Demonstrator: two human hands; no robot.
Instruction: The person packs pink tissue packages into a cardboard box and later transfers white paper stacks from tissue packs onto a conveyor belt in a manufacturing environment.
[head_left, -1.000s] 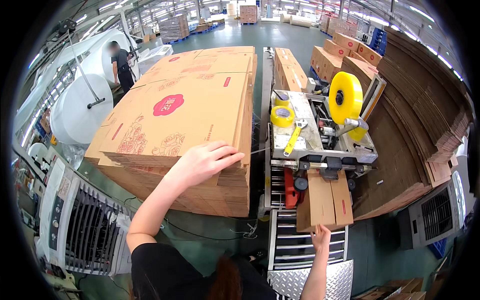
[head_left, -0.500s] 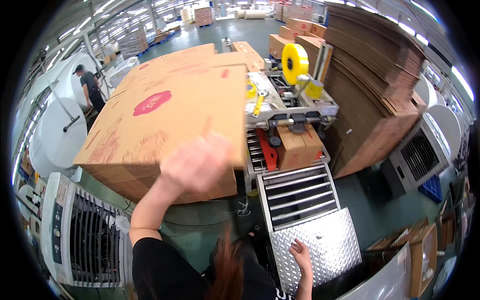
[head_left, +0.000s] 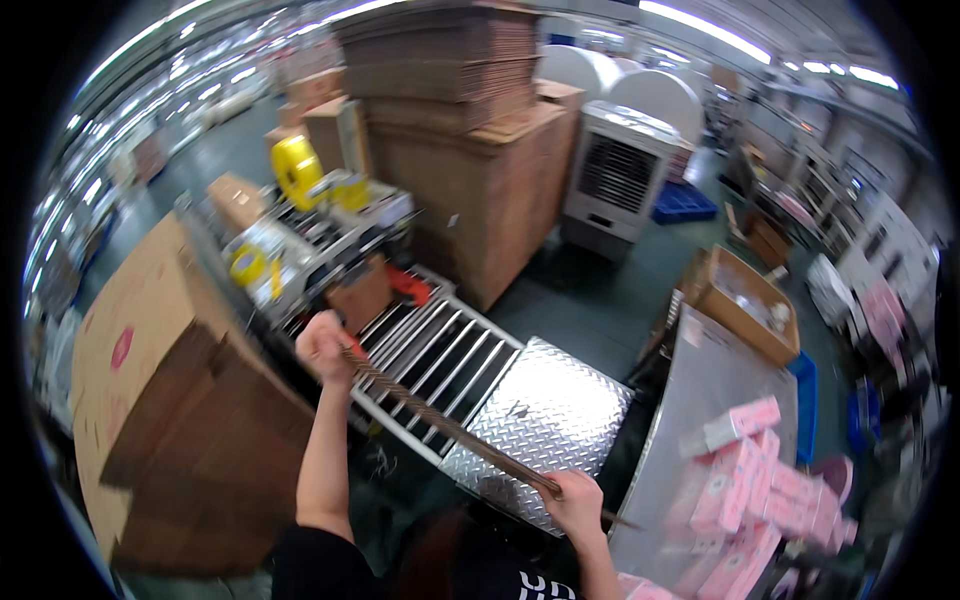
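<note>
A folded flat carton [head_left: 450, 428], seen nearly edge-on as a thin brown strip, slants across in front of me. My left hand [head_left: 325, 347] is closed around its far left end, close to the roller conveyor [head_left: 470, 345]. At the near right end my right hand [head_left: 577, 503] grips the same carton. Beneath it lies a shiny diamond-pattern metal plate [head_left: 570, 395] at the conveyor's end. On the left stands a big pile of flat cartons [head_left: 210, 450]. Inside the tape-sealing machine [head_left: 375, 215] sits a brown box [head_left: 362, 297].
To the right, a grey metal table [head_left: 700, 365] bears several pink-and-white packs [head_left: 735, 485]. An open cardboard box [head_left: 750, 310] stands at its far end. Beyond the conveyor rise a tall cardboard stack [head_left: 440, 180] and an air cooler [head_left: 615, 170]. Yellow tape rolls [head_left: 297, 172] top the machine.
My view has swung right, bringing the table and pink packs in. A flat carton is now between my hands. Earlier my left hand was over the pile and my right hand was empty above the plate.
</note>
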